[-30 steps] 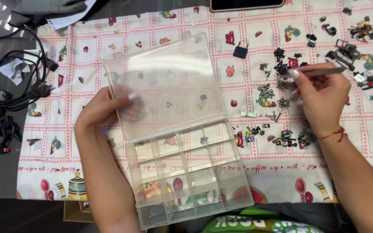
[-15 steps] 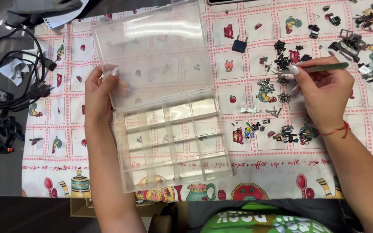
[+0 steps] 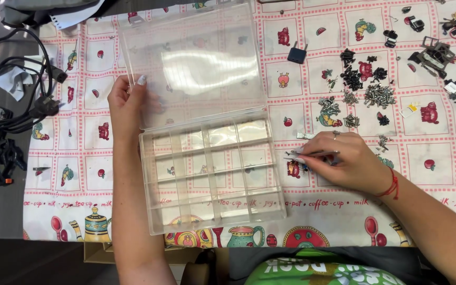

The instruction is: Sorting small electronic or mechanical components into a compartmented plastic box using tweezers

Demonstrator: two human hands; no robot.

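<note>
A clear plastic box (image 3: 212,171) is lying open on the bench, its divided tray nearest the person and its lid (image 3: 193,60) folded flat away from them. The left hand (image 3: 127,103) is resting on the lid's left edge, fingers curled over it in a loose grip. The right hand (image 3: 339,158) is lying just right of the tray, its grip pinched shut on thin metal tweezers (image 3: 312,154) whose tips are pointing at the tray's wall. Small dark screws (image 3: 378,95) are lying scattered on the patterned cloth (image 3: 80,174) beyond that hand. Black cables (image 3: 6,100) are lying at far left.
</note>
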